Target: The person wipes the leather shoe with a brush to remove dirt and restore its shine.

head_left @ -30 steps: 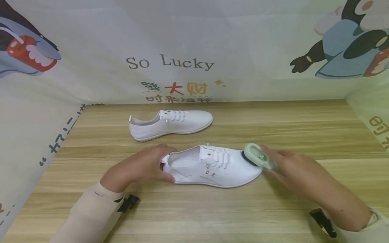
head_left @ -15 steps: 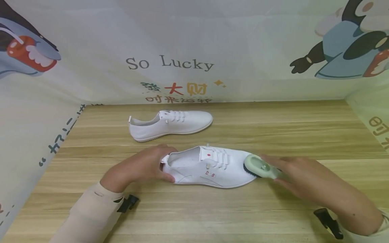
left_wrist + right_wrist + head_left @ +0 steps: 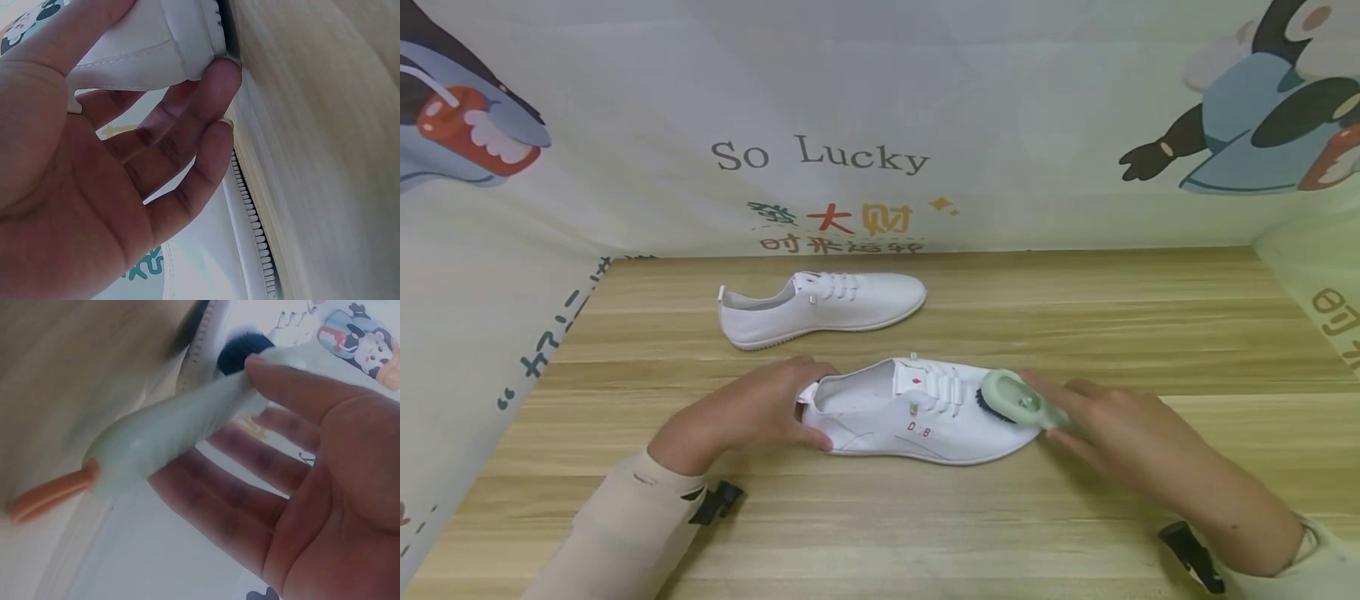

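Observation:
A white lace-up shoe point(image 3: 865, 433) lies on the wooden table with its toe to the right. My left hand point(image 3: 767, 408) grips it by the heel; in the left wrist view the thumb and fingers point(image 3: 219, 87) hold the heel from both sides. My right hand point(image 3: 1120, 425) holds a pale green brush point(image 3: 1015, 396) by the handle, its dark bristles against the toe part of the shoe just ahead of the laces. The right wrist view shows the brush handle point(image 3: 156, 437) pinched between thumb and fingers, with an orange loop point(image 3: 53, 492) at its end.
A second white shoe point(image 3: 880, 300) stands behind the first, toe also to the right. Printed white cloth point(image 3: 1000, 125) walls the wooden table point(image 3: 1112, 308) at the back and both sides.
The brush moved right and toward me along the toe, then back left and away toward the laces. My left hand and both shoes have stayed in place.

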Demonstrator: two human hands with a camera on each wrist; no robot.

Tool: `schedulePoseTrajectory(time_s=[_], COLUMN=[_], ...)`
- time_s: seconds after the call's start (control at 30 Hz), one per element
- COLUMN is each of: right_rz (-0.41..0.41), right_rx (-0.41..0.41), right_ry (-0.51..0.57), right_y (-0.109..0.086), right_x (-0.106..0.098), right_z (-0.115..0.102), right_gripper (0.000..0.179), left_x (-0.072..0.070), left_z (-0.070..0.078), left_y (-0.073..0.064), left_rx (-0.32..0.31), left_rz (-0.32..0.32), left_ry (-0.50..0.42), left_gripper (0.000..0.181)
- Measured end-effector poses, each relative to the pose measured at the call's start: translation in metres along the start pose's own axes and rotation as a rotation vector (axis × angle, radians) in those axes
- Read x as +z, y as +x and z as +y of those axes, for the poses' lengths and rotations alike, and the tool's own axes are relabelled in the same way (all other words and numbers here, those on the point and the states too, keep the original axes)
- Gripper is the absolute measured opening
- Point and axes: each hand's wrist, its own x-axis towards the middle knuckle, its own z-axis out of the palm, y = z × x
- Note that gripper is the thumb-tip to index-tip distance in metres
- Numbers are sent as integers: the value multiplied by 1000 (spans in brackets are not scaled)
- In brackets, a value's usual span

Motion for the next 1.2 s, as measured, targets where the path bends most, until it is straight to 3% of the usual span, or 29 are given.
schedulePoseTrajectory(time_s=[0.37,0.9,1.03,1.2], right_rz=[26,-127,-108,-28], right_rx=[63,12,-11,-17], right_ry=[-15,36,24,3], right_y=[-2,-8,-6,-2], right_x=[-2,-10,-7,-2], right_z=[2,7,1,-3], right_gripper=[65,66,65,66], left_x=[-1,-1,-1,-1], left_z=[2,1,1,2], left_y=[0,-2,-2,-1], left_rx=[-8,-25,-29,-28], left_rz=[-6,-7,-11,-10], left_ry=[0,-5,-5,6], left_gripper=[68,72,73,73])
